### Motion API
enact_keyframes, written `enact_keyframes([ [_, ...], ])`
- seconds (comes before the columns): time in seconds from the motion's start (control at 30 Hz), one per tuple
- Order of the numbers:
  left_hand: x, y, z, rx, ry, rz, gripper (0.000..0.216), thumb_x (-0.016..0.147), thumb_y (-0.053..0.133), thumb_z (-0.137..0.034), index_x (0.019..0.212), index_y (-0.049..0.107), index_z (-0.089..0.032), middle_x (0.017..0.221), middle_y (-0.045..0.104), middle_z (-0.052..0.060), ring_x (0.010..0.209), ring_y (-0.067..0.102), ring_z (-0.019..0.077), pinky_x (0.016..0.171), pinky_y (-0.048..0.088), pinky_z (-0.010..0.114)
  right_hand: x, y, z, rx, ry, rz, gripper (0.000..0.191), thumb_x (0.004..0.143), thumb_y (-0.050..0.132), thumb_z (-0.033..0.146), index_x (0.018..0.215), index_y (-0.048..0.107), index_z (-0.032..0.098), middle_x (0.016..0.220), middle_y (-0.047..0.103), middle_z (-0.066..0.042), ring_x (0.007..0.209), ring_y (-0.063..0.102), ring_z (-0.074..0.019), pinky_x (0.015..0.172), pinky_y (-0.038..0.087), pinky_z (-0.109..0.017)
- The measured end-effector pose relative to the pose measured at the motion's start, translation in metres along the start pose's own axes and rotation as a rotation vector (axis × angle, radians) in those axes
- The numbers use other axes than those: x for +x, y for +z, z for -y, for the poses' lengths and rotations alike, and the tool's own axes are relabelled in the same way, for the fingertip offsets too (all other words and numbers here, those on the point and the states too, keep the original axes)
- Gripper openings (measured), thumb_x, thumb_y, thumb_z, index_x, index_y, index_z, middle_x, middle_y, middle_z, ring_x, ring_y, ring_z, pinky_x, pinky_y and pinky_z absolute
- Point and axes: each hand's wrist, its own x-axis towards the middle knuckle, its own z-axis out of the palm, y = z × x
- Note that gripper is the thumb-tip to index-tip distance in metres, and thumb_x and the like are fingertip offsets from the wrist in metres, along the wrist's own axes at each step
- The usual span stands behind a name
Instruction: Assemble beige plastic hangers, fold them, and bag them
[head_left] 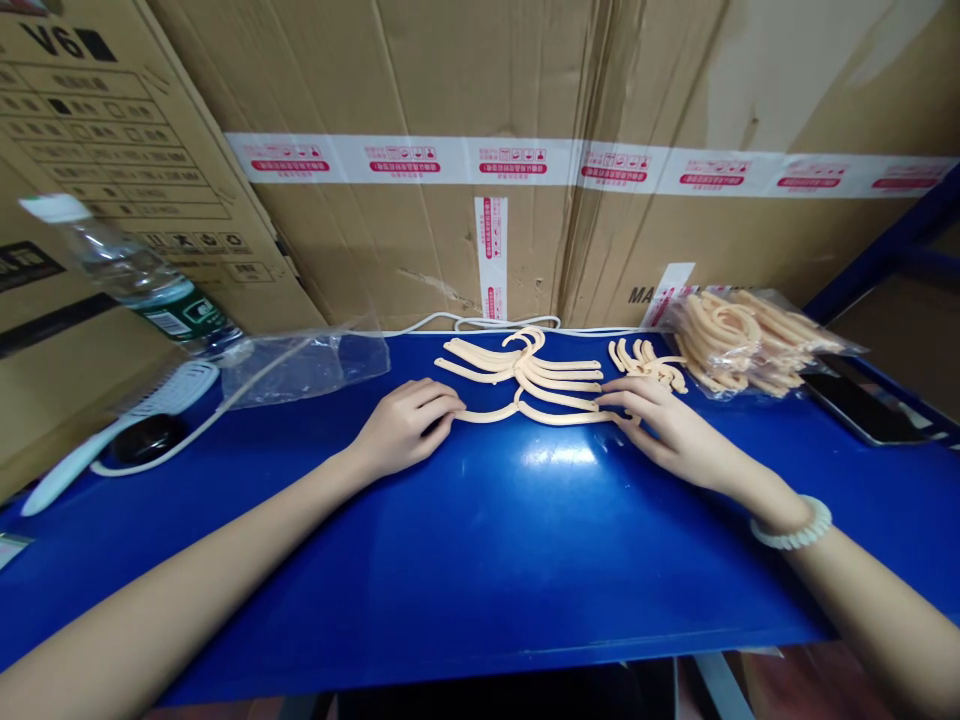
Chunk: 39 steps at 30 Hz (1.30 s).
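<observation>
A cream plastic clothes hanger (561, 418) lies across the blue table, nearest to me. My left hand (409, 425) is closed, its fingertips pinching the hanger's left end. At the opposite end, my right hand (667, 428) has thumb and fingers around the tip, with its upper fingers reaching toward the stacked arms. Just behind lie several matching hangers (555, 376), fanned with their hooks (531, 338) gathered at the top. A small heap of short curved cream pieces (645, 362) rests beyond my right hand.
Clear bags of cream hanger parts (742, 335) sit at the back right beside a dark phone (866, 405). On the left are a water bottle (161, 290), a hairbrush (135, 420), a black round object (150, 438) and a plastic bag (315, 365). Cardboard (420, 240) walls the back.
</observation>
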Motion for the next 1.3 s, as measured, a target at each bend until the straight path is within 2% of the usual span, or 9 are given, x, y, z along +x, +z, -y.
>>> enact_keyframes([
  [0.27,-0.001,0.002,0.001,-0.014,-0.038,0.024,0.017,0.098,0.051,-0.014,0.106,0.067,-0.017,0.101,0.075,0.009,0.093,0.068,0.0235,0.087,0.053,0.042,-0.002,0.009,-0.003,0.013,0.014,0.047,0.039,0.104,0.041,0.021,0.137,0.060,0.026,0.134,0.060,-0.014,0.127,0.056,-0.0322,0.105,0.050,-0.054],
  [0.47,-0.001,0.002,0.001,-0.003,-0.066,0.024,0.017,0.098,0.052,-0.016,0.105,0.068,-0.018,0.100,0.075,0.008,0.093,0.068,0.0241,0.086,0.052,0.042,-0.001,0.012,-0.002,0.002,0.027,0.080,0.036,0.105,0.041,0.024,0.136,0.061,0.025,0.142,0.055,-0.014,0.136,0.049,-0.0316,0.112,0.044,-0.055],
  [0.53,-0.001,0.002,0.001,0.001,-0.065,0.021,0.017,0.098,0.052,-0.016,0.103,0.068,-0.018,0.100,0.075,0.008,0.092,0.067,0.0242,0.085,0.052,0.043,0.000,0.010,-0.005,0.000,0.048,0.028,0.033,0.105,0.043,0.027,0.130,0.064,0.024,0.138,0.058,-0.015,0.132,0.052,-0.0322,0.110,0.045,-0.055],
  [0.63,0.000,0.001,0.000,-0.023,-0.079,0.006,0.018,0.098,0.052,-0.016,0.104,0.068,-0.017,0.100,0.074,0.009,0.090,0.066,0.0236,0.082,0.053,0.041,-0.002,0.001,-0.011,-0.011,0.130,-0.178,0.026,0.103,0.048,0.030,0.114,0.069,0.021,0.122,0.068,-0.014,0.117,0.061,-0.0323,0.102,0.049,-0.052],
  [0.73,0.001,0.000,0.000,-0.057,-0.128,-0.045,0.018,0.098,0.051,-0.017,0.104,0.068,-0.017,0.099,0.073,0.009,0.089,0.066,0.0230,0.083,0.053,0.040,-0.006,-0.015,-0.017,-0.046,0.350,-0.411,0.023,0.097,0.053,0.032,0.099,0.071,0.017,0.096,0.075,-0.011,0.088,0.069,-0.0276,0.081,0.054,-0.041],
  [0.8,0.001,0.001,0.001,-0.072,-0.164,-0.089,0.018,0.098,0.052,-0.018,0.104,0.068,-0.018,0.099,0.073,0.009,0.091,0.066,0.0232,0.086,0.052,0.040,-0.010,-0.028,-0.021,-0.083,0.528,-0.454,0.024,0.092,0.055,0.032,0.092,0.073,0.016,0.081,0.074,-0.009,0.071,0.067,-0.0234,0.067,0.051,-0.034],
  [0.9,0.001,0.002,0.004,-0.083,-0.232,-0.133,0.018,0.097,0.052,-0.019,0.105,0.068,-0.018,0.100,0.073,0.009,0.094,0.066,0.0234,0.087,0.052,0.040,-0.012,-0.040,-0.027,-0.148,0.639,-0.423,0.026,0.086,0.055,0.035,0.081,0.072,0.015,0.068,0.070,-0.008,0.060,0.061,-0.0210,0.058,0.044,-0.031],
  [1.17,0.004,0.001,0.015,-0.168,-0.489,-0.067,0.019,0.094,0.057,-0.026,0.108,0.070,-0.021,0.104,0.075,0.006,0.095,0.067,0.0234,0.088,0.053,0.040,-0.007,-0.029,-0.025,-0.140,0.561,-0.297,0.032,0.083,0.055,0.041,0.079,0.072,0.014,0.069,0.072,-0.010,0.057,0.060,-0.0207,0.057,0.041,-0.031],
  [1.3,0.008,0.002,0.020,-0.179,-0.495,0.025,0.018,0.093,0.061,-0.028,0.106,0.072,-0.022,0.103,0.077,0.005,0.095,0.067,0.0237,0.087,0.053,0.040,-0.006,-0.023,-0.024,-0.127,0.507,-0.271,0.033,0.085,0.054,0.040,0.080,0.073,0.014,0.074,0.074,-0.011,0.059,0.061,-0.0210,0.057,0.042,-0.030],
])
